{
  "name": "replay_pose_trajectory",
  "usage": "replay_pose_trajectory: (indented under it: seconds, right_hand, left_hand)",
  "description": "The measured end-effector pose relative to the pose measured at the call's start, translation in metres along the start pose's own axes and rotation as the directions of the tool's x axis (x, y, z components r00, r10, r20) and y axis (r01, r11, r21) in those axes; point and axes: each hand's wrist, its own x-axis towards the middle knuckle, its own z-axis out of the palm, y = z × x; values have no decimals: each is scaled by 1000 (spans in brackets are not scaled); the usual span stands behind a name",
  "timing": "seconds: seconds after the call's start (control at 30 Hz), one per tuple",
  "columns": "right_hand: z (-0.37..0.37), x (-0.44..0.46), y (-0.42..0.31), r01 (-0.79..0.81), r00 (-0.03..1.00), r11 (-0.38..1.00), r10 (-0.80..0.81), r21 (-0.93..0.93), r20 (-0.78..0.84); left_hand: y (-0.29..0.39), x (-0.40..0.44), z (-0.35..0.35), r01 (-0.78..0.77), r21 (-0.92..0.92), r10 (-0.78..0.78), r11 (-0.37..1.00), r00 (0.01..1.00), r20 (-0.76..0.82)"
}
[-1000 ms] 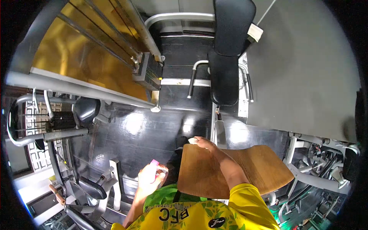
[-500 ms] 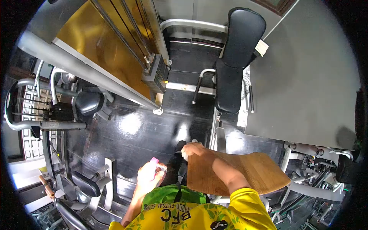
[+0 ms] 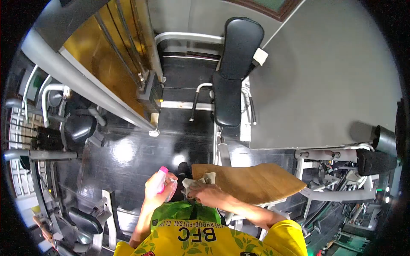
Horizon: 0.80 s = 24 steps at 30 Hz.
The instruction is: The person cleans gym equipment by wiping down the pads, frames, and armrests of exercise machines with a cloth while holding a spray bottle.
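My left hand (image 3: pixel 154 190) is wrapped round a clear spray bottle (image 3: pixel 171 189) with a pink top, held in front of my body. My right hand (image 3: pixel 207 194) grips a pale cloth (image 3: pixel 197 182) beside the near left corner of a curved wooden board (image 3: pixel 252 181). The cloth bunches up past my fingers, and its upper end lies by the board's left edge. The two hands are a short way apart.
Beyond the board stands a machine with a black padded seat (image 3: pixel 227 100) and side handles. A weight-stack frame (image 3: pixel 149 96) is at upper left, a smaller padded seat (image 3: pixel 81 127) at far left. More gym equipment (image 3: pixel 341 194) fills the right.
My right hand has moved from the board's far left edge back toward my body with the cloth. The bottle stays in my left hand. The view has shifted.
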Motion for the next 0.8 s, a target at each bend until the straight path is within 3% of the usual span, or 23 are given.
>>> replay_pose_trajectory:
  seconds: [0.03,0.17,0.33,0.4,0.47,0.53,0.6,0.63,0.67,0.73,0.77,0.8]
  right_hand:
    - [-2,-3,-6,-70,986,997,65,24,155]
    - [-28,-32,-28,-6,998,998,2,70,56]
    - [-33,-80,-18,-87,996,991,89,104,-16]
    - [-35,-109,-2,-192,981,947,186,257,46]
    - [-69,-133,-2,-535,843,754,449,381,295]
    - [-64,-166,20,-430,896,824,441,369,59]
    - [-65,-201,36,-596,786,788,612,154,-85]
    - [-61,-220,46,-653,750,755,631,-68,-200]
    - [-53,-239,59,-693,720,664,619,-280,-315]
    - [-10,-273,110,-820,555,261,585,-510,-592]
    - [14,-291,147,-908,417,264,640,-325,-646]
    - [1,-284,137,-907,419,263,638,-328,-646]
  left_hand:
    - [2,2,2,56,-36,-56,998,998,-16]
    - [10,15,5,152,-51,-152,987,988,-1]
    - [8,27,12,208,-122,-200,970,977,71]
    - [9,29,16,236,-148,-223,960,970,96]
    - [8,31,20,264,-214,-242,940,962,125]
    - [6,33,23,260,-224,-231,939,962,147]
    - [6,35,26,256,-234,-220,938,961,170]
    - [7,35,27,285,-237,-246,929,952,180]
    - [7,36,29,314,-240,-273,919,943,188]
    - [9,37,33,330,-284,-278,900,938,207]
    - [10,38,34,343,-326,-283,881,934,218]
    - [10,39,34,343,-329,-284,880,934,216]
